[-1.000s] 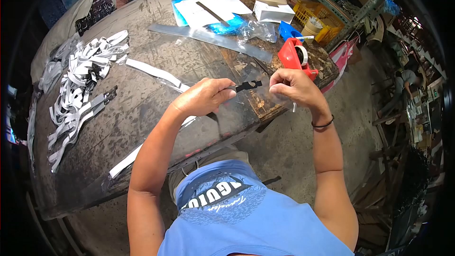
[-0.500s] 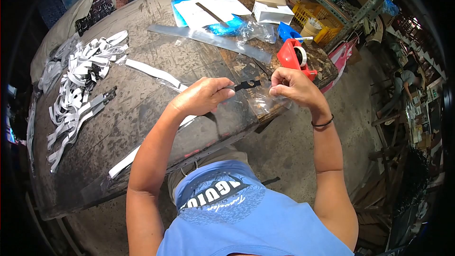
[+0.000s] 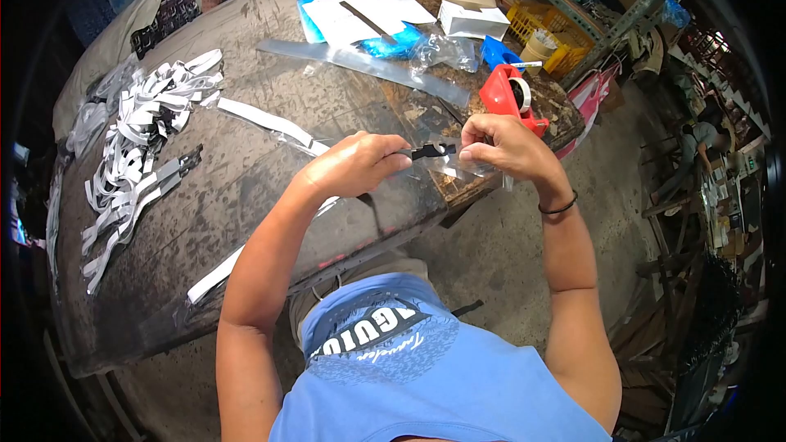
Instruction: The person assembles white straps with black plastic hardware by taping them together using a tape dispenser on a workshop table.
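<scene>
My left hand (image 3: 358, 165) pinches a black plastic buckle (image 3: 431, 151) between thumb and fingers, its notched end pointing right. Just past that end, my right hand (image 3: 509, 147) is closed, thumb against fingers, on a thin clear plastic bag (image 3: 450, 170) that overlaps the buckle's tip. Behind my left wrist, a white strap (image 3: 266, 120) lies on the table in clear film. Nearer the front edge, a white strip (image 3: 217, 278) runs out from under my left forearm.
White straps with black buckles (image 3: 147, 135) are heaped on the left of the worn table (image 3: 270, 188). A red tape dispenser (image 3: 501, 94) stands beyond my right hand. Farther back are a clear plastic strip (image 3: 368, 71), papers (image 3: 352, 20) and a small white box (image 3: 471, 16).
My right hand has shifted slightly left, closer to the buckle's end. The buckle has turned a little in my left fingers, and the clear bag has moved with my right hand.
</scene>
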Tool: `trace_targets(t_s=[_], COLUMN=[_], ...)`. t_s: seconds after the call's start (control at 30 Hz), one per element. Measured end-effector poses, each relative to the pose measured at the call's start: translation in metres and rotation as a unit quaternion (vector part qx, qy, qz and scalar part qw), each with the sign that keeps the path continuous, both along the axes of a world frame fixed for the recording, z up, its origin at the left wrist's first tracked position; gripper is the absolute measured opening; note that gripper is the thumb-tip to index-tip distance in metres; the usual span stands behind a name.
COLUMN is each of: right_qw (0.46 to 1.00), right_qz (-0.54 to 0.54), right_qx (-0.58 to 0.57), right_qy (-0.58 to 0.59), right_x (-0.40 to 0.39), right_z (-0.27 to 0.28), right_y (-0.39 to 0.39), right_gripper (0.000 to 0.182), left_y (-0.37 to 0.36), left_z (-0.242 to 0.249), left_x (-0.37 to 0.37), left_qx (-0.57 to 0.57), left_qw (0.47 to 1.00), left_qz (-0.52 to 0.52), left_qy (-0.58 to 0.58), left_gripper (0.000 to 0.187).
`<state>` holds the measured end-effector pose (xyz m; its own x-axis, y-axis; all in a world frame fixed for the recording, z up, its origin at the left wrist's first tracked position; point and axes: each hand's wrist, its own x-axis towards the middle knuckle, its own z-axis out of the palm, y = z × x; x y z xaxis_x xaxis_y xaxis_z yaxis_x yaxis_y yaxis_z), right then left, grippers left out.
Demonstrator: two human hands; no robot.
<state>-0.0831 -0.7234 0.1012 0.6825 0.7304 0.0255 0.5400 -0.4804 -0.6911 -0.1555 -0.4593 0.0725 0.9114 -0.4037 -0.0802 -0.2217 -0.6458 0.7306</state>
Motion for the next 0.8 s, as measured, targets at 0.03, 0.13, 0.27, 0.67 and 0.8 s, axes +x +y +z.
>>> trace_targets(t_s=[0.03,0.13,0.27,0.67,0.8], right_qw=[1.0,0.999,0.997,0.983,0.982], right_qz=[0.001,0.021,0.061,0.151,0.167], right_qx=[0.0,-0.023,-0.053,-0.105,-0.088], right_qy=[0.002,0.015,-0.004,-0.007,0.008], right_x=[0.001,0.003,0.008,0.021,0.024], right_z=[0.001,0.004,0.008,0.006,0.005], right_y=[0.001,0.006,0.009,0.03,0.031], right_gripper=[0.014,0.015,0.022,0.03,0.031], left_y=[0.0,0.0,0.001,-0.002,0.001], left_z=[-0.003,-0.002,0.005,0.002,0.001], left_x=[0.001,0.0,0.004,0.005,0.008], left_qx=[0.0,-0.006,0.0,-0.015,-0.018], left_qw=[1.0,0.999,0.998,0.997,0.996], left_qz=[0.001,-0.017,-0.003,-0.024,-0.045], left_qy=[0.002,-0.029,0.06,0.073,0.074], left_gripper=[0.04,0.041,0.041,0.035,0.037])
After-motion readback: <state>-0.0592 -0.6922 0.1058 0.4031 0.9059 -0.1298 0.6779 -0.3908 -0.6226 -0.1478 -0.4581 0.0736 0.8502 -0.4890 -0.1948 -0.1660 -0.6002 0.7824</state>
